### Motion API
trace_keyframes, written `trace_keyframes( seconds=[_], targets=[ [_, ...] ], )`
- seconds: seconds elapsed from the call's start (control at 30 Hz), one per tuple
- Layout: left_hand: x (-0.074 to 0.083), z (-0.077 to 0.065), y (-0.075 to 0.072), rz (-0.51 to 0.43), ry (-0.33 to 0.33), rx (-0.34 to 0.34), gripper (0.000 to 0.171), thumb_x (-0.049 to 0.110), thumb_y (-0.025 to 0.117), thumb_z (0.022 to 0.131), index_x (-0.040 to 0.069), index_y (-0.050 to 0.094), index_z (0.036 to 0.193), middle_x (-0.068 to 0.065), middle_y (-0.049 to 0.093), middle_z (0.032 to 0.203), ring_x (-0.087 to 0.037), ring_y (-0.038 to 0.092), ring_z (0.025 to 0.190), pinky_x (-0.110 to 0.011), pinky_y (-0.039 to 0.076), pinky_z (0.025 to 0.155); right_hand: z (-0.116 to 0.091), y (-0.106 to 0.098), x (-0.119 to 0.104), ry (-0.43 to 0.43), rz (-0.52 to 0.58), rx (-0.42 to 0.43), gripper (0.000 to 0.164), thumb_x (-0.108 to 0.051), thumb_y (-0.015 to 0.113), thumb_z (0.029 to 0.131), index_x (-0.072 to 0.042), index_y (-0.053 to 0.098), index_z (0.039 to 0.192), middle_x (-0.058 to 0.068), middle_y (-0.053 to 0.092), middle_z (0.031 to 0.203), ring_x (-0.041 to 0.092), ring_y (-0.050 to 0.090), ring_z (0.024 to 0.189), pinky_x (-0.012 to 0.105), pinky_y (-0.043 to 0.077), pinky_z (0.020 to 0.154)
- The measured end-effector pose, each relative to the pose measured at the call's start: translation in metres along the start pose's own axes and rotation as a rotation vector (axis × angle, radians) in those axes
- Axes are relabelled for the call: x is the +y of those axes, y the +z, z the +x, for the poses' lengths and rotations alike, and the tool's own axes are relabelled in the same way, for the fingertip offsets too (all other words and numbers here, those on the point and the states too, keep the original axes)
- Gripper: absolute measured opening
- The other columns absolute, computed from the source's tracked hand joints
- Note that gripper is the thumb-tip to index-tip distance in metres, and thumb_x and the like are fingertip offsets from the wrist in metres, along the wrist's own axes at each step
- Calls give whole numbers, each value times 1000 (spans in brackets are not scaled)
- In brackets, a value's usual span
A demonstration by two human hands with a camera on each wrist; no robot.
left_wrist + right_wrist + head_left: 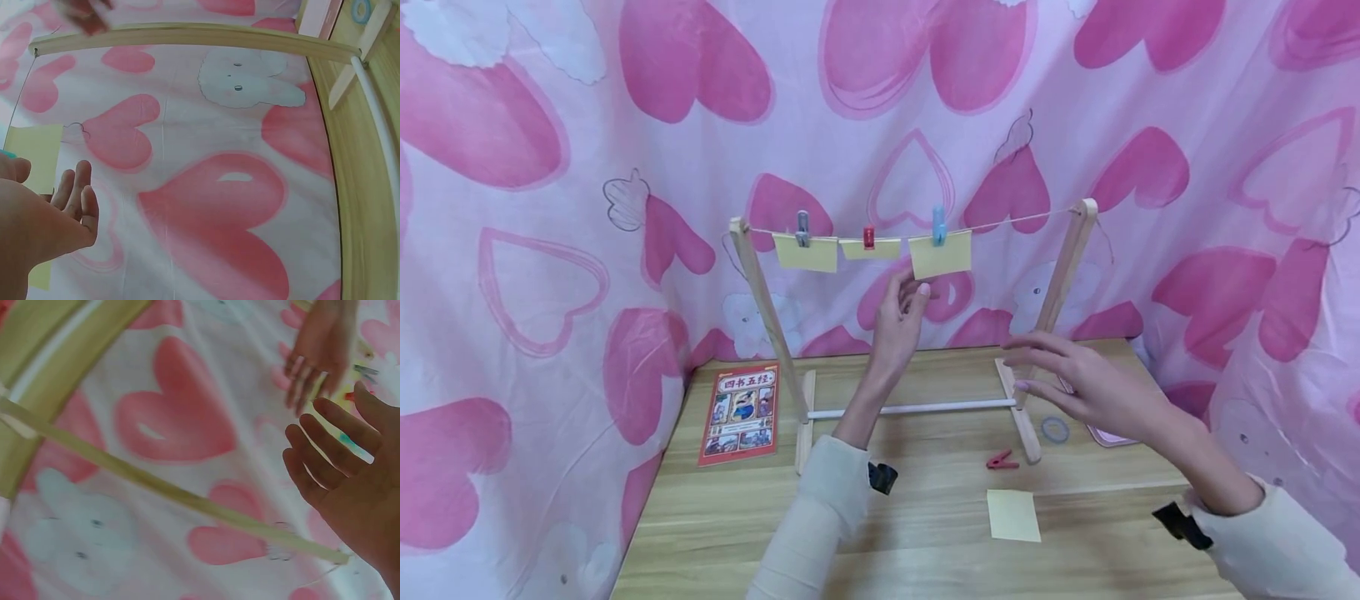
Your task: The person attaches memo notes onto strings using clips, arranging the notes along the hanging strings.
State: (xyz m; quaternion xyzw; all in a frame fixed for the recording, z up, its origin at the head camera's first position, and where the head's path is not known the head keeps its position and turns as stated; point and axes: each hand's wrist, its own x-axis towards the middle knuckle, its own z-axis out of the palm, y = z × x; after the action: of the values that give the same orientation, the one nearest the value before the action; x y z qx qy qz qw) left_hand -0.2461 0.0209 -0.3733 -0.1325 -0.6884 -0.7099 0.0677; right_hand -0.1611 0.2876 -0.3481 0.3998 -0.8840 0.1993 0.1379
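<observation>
Three yellow paper notes hang from a string between wooden posts. A grey clothespin (802,229) clips the left note (805,254), a red one (868,238) the middle note (883,249), and a light blue one (938,227) the right note (942,257). My left hand (898,325) is just under the right note, fingers loosely bent near its lower edge; whether they touch it is unclear. Relaxed and holding nothing, my right hand (1090,383) hovers by the right post (1063,271). On the table lie a loose yellow note (1013,515) and a red clothespin (1002,460).
A red booklet (741,414) lies at the left of the wooden table (925,558). A white rod (947,407) joins the rack's feet. Right of the rack are a grey-blue ring (1055,430) and a pink-edged object (1108,437), partly behind my right hand. A heart-patterned curtain (700,167) surrounds the table.
</observation>
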Motion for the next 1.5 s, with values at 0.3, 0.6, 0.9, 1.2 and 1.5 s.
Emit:
trace_keyframes(
  seconds=[0.3, 0.6, 0.9, 1.2, 1.5],
  targets=[
    [-25, -15, -5, 161, 12, 20, 45, 24, 54, 117, 6, 51, 158, -12, 62, 157, -30, 59, 145, -51, 46, 124, -54, 43, 27, 98, 31, 85, 42, -13, 85, 95, -11, 72, 134, 16, 65, 146, 28, 60, 139, 6, 30, 118],
    [-117, -87, -3, 471, 41, 7, 44, 10, 65, 109, -7, 57, 149, -27, 56, 160, -45, 52, 150, -58, 40, 128, -100, 72, 51, 192, 73, 190, 61, -7, 89, 87, -1, 65, 142, 27, 58, 152, -12, 26, 155, 3, 18, 122],
    [-187, -190, 46, 452, -151, -87, 51, 22, 77, 101, -1, 61, 143, -32, 39, 169, -56, 29, 160, -74, 22, 128, -118, 102, 50, 277, 97, 123, 50, -5, 84, 93, -5, 67, 140, 24, 61, 149, 36, 58, 138, 1, 26, 115],
    [-240, -230, 81, 774, 135, 2, 65, 45, 94, 79, 13, 69, 130, -33, 31, 167, -48, 10, 165, -32, -18, 134, -122, 130, 47, 314, 87, 10, 40, -17, 85, 96, -9, 72, 133, 18, 66, 146, 42, 67, 128, 55, 60, 96],
    [-254, -227, 88, 1035, 273, 82, 69, 54, 100, 58, 31, 73, 117, -32, 38, 164, -41, 7, 169, -35, -20, 135, -124, 178, 70, 201, -72, 63, 44, -2, 92, 80, 0, 76, 121, 23, 71, 124, 43, 69, 111, 59, 61, 90]
  ],
)
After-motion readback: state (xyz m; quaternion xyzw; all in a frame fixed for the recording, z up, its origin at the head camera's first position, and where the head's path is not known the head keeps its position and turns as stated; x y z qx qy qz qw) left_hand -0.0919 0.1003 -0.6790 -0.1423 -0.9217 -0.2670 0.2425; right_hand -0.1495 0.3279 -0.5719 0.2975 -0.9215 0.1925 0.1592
